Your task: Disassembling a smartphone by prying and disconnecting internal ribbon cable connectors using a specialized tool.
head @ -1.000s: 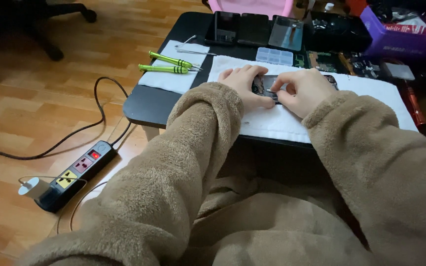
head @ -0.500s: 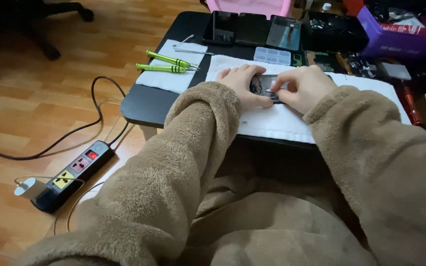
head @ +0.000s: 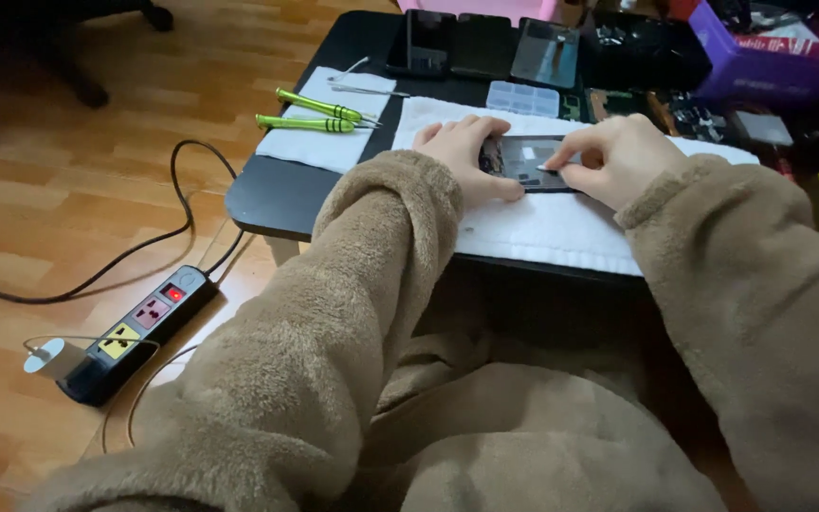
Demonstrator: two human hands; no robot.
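The opened phone (head: 526, 163) lies on the white cloth (head: 542, 223) on the bench (head: 272, 194), long axis running 9 to 3 o'clock. The left hand (head: 466, 152) presses flat on its 9 o'clock end; the right hand (head: 613, 156), at 3 o'clock, pinches something small over it.

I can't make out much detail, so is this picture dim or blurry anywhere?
Head view: the light is dim and the corners fall dark. The left hand and right hand on the opened phone look soft, not crisp. The wooden floor shows a dull sheen, and the power strip switch glows red.
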